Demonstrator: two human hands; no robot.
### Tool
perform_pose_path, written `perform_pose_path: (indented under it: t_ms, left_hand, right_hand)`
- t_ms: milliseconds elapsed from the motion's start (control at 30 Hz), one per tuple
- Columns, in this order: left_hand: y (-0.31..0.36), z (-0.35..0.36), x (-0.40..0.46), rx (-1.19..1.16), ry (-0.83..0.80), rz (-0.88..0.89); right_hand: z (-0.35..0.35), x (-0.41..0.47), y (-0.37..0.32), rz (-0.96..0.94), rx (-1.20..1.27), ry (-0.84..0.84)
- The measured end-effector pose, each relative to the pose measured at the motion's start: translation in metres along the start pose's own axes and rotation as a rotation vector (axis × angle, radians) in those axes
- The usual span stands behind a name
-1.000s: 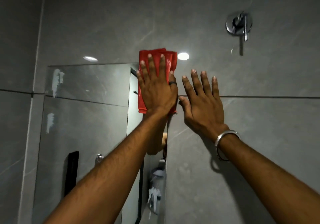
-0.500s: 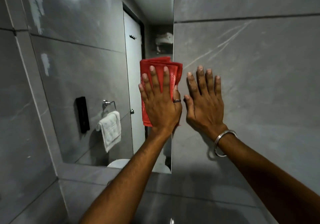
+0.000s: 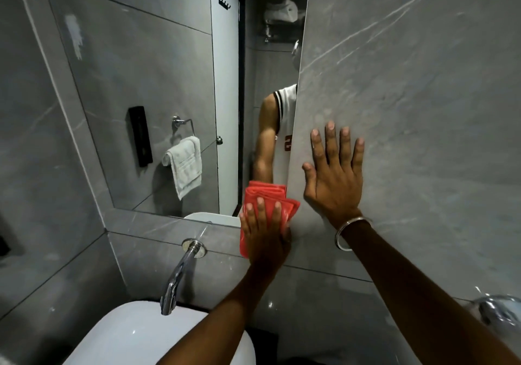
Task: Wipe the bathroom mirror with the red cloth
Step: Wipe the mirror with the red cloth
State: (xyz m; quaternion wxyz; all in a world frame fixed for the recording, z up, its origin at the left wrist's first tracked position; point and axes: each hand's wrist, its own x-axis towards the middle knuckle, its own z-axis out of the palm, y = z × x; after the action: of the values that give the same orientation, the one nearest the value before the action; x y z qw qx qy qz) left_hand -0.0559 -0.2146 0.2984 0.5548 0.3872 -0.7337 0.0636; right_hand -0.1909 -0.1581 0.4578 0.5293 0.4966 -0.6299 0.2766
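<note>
The bathroom mirror [image 3: 158,83] fills the upper left, framed by grey tile, with pale smears near its left side. A folded red cloth [image 3: 266,195] lies flat against the mirror's bottom right corner and overlaps the tile ledge below. My left hand [image 3: 265,232] presses on the cloth with fingers spread, covering its lower half. My right hand [image 3: 334,173] rests flat and empty on the grey wall tile just right of the mirror's edge, a metal bangle on its wrist.
A chrome spout [image 3: 176,277] juts from the wall over a white basin [image 3: 135,336] at the bottom. A chrome fitting [image 3: 499,311] shows at the lower right. The mirror reflects a white towel on a ring, a door and a person's arm.
My left hand has slid the red cloth down from the mirror's top right corner to its bottom right corner. My right hand moved down the wall alongside it, and the view tilted downward.
</note>
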Motion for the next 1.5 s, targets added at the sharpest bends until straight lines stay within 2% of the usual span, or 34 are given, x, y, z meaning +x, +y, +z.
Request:
perform_pose_path:
  t_ms: [167,267,367,600,733,833,1100,1233,1500]
  left_hand:
    - [0.008,-0.012,0.002,-0.012,-0.065,-0.048]
    - [0.023,-0.024,0.040,-0.028,0.006,-0.030]
    - [0.049,-0.042,0.108,-0.004,0.075,0.016]
    - [0.117,-0.109,0.320,-0.001,0.257,0.128]
    - [0.141,-0.155,0.411,0.024,0.277,0.207]
    - [0.143,-0.169,0.434,0.060,0.238,0.253]
    - [0.094,-0.188,0.446,0.117,0.217,0.416]
    - [0.055,-0.198,0.461,0.097,0.246,0.373]
    - [-0.042,-0.223,0.492,0.132,0.303,0.207]
  right_hand:
    - [-0.009,0.001,-0.002,0.006,0.003,-0.055]
    - [-0.021,0.007,-0.002,0.000,0.074,-0.103]
    - [-0.044,0.041,0.005,-0.041,0.144,-0.046]
    - [-0.097,0.196,0.020,0.012,0.243,0.082]
    - [-0.117,0.269,0.025,0.039,0.254,0.125]
    - [-0.124,0.299,0.026,0.017,0.227,0.126]
    - [-0.119,0.311,0.007,-0.097,0.189,0.056]
    - [-0.114,0.326,-0.018,-0.153,0.094,0.038]
    - [-0.098,0.360,-0.090,-0.203,0.149,0.055]
